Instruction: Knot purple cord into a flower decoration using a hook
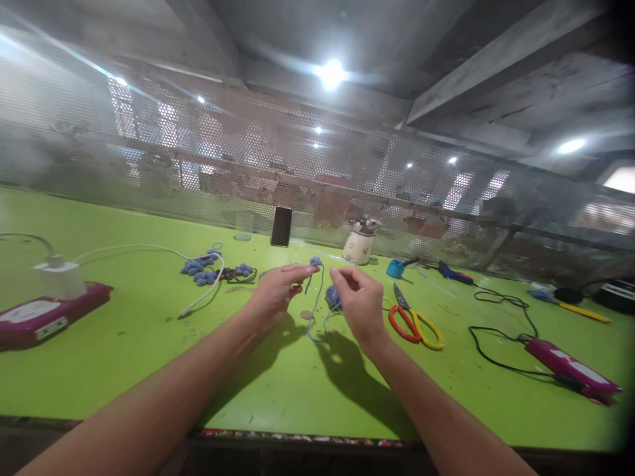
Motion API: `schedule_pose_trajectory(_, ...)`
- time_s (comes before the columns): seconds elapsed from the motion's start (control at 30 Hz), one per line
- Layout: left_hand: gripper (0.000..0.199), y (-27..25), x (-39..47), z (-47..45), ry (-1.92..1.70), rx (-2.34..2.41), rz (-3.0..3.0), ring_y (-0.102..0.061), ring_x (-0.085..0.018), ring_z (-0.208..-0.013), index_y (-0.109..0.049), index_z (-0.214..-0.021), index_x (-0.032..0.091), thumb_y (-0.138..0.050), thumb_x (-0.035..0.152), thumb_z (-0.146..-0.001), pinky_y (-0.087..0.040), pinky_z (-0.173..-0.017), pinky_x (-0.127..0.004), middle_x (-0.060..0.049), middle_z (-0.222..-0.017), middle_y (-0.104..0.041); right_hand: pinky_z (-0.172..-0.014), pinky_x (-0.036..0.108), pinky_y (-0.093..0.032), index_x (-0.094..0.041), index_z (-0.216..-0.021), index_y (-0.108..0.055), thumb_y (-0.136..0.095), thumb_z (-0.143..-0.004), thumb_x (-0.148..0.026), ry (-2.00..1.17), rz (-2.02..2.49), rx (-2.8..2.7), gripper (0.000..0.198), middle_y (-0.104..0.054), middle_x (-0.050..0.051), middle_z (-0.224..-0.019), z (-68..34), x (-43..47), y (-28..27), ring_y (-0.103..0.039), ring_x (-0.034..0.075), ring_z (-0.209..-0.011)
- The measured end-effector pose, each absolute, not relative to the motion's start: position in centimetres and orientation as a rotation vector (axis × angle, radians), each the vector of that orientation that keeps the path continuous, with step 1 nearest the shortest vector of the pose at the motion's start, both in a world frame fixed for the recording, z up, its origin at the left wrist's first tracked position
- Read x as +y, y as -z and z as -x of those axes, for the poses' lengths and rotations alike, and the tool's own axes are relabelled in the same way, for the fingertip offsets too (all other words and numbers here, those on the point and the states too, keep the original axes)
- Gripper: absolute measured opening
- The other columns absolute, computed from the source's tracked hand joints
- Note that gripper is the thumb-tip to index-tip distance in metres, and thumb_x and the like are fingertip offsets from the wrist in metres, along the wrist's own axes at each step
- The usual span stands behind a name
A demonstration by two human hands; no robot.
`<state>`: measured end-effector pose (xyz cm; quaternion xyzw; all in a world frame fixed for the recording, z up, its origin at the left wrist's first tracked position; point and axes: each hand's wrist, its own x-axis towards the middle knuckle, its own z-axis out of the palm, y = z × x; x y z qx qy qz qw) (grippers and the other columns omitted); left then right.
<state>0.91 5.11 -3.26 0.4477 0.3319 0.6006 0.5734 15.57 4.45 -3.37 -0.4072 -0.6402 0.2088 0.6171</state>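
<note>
A small blue-purple crochet piece (316,262) sits at the fingertips of my left hand (278,287), pinched between thumb and fingers. From it a strand of blue yarn (310,324) hangs and loops down to the table. My right hand (358,297) is closed in a pinch just to the right; what its fingertips hold, if anything, is too small to make out. Partly behind that hand lies a ball of blue yarn (333,296). Scissors (414,324) with red and yellow handles lie to its right.
Several blue crochet flowers (201,268) lie at left by a white cable (149,247). Purple power strips (44,314) flank both sides. Toward the back stand a phone (281,226), a glass (243,227) and a white jar (358,246); a blue tape roll (395,268) is nearer.
</note>
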Motion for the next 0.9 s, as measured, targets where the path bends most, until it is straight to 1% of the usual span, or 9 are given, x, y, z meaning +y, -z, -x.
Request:
schedule_pose_trajectory(0.03,0.018,3.4,5.1,-1.0,-1.411,0.765,-1.05,-0.051,-0.015,-0.075,-0.075,-0.075,0.014,-0.078,0.026,-0.061,-0.033,-0.064,-0.026,-0.008,-0.086,-0.069,-0.055,0.028,-0.042,-0.016,-0.077,-0.068,-0.065,-0.076,-0.037,-0.511,0.919,-1.56,0.021,-0.062,0.004,-0.065,-15.3,4.2,3.5,-0.053,0.014,-0.058)
schedule_pose_trajectory(0.1,0.017,3.6,5.1,-1.1,-1.406,0.728,-1.061,-0.052,-0.015,-0.075,-0.075,-0.075,0.014,-0.077,0.025,-0.062,-0.035,-0.066,-0.027,-0.007,-0.081,-0.068,-0.05,0.026,-0.039,-0.016,-0.077,-0.068,-0.067,-0.074,-0.035,-0.673,0.906,-1.675,0.019,-0.058,0.001,-0.058,-14.7,3.9,3.8,-0.05,0.013,-0.051)
schedule_pose_trajectory(0.2,0.015,4.0,5.1,-1.3,-1.387,0.701,-1.098,-0.053,-0.015,-0.072,-0.074,-0.074,0.014,-0.076,0.026,-0.064,-0.036,-0.067,-0.028,-0.005,-0.074,-0.067,-0.042,0.024,-0.032,-0.016,-0.075,-0.065,-0.066,-0.074,-0.037,-0.912,0.921,-1.642,0.021,-0.054,-0.002,-0.051,-14.2,3.9,4.3,-0.041,0.009,-0.041)
schedule_pose_trajectory(0.33,0.014,3.9,4.8,-1.6,-1.382,0.703,-1.131,-0.053,-0.015,-0.068,-0.072,-0.07,0.013,-0.075,0.026,-0.064,-0.037,-0.062,-0.027,-0.005,-0.071,-0.065,-0.04,0.022,-0.026,-0.018,-0.066,-0.059,-0.065,-0.074,-0.039,-1.002,0.887,-1.572,0.023,-0.052,-0.004,-0.049,-14.3,4.2,4.6,-0.034,0.006,-0.038)
schedule_pose_trajectory(0.47,0.014,3.2,4.3,-1.8,-1.373,0.682,-1.067,-0.051,-0.013,-0.062,-0.071,-0.067,0.012,-0.076,0.023,-0.061,-0.037,-0.056,-0.027,-0.004,-0.068,-0.064,-0.041,0.022,-0.027,-0.018,-0.061,-0.054,-0.061,-0.076,-0.032,-0.951,0.853,-1.661,0.021,-0.052,-0.003,-0.05,-14.4,4.2,4.7,-0.036,0.007,-0.04)
schedule_pose_trajectory(0.57,0.013,3.1,4.2,-1.9,-1.361,0.693,-1.059,-0.053,-0.014,-0.063,-0.071,-0.068,0.012,-0.076,0.021,-0.061,-0.038,-0.055,-0.027,-0.004,-0.067,-0.065,-0.046,0.023,-0.031,-0.018,-0.064,-0.057,-0.057,-0.076,-0.023,-0.852,0.843,-1.738,0.013,-0.051,-0.003,-0.052,-14.4,4.2,4.8,-0.041,0.009,-0.045)
schedule_pose_trajectory(0.63,0.012,3.1,4.2,-1.9,-1.363,0.704,-1.053,-0.054,-0.015,-0.065,-0.072,-0.069,0.012,-0.075,0.02,-0.062,-0.039,-0.057,-0.027,-0.005,-0.069,-0.066,-0.049,0.024,-0.034,-0.018,-0.067,-0.06,-0.054,-0.076,-0.02,-0.784,0.826,-1.785,0.01,-0.05,-0.002,-0.053,-14.4,4.2,4.8,-0.044,0.011,-0.049)
schedule_pose_trajectory(0.77,0.01,3.3,4.3,-2.0,-1.393,0.711,-1.028,-0.057,-0.015,-0.073,-0.073,-0.068,0.012,-0.076,0.016,-0.06,-0.041,-0.067,-0.026,-0.007,-0.073,-0.069,-0.053,0.026,-0.037,-0.019,-0.069,-0.061,-0.053,-0.079,-0.019,-0.706,0.8,-1.848,0.012,-0.049,-0.001,-0.056,-14.5,4.4,5.0,-0.044,0.013,-0.053)
schedule_pose_trajectory(0.9,0.008,3.2,4.4,-2.0,-1.396,0.722,-1.003,-0.056,-0.014,-0.073,-0.073,-0.065,0.012,-0.076,0.013,-0.058,-0.041,-0.069,-0.026,-0.006,-0.07,-0.068,-0.055,0.026,-0.038,-0.019,-0.072,-0.063,-0.052,-0.08,-0.016,-0.645,0.793,-1.9,0.013,-0.05,-0.001,-0.059,-14.6,4.4,5.1,-0.044,0.013,-0.055)
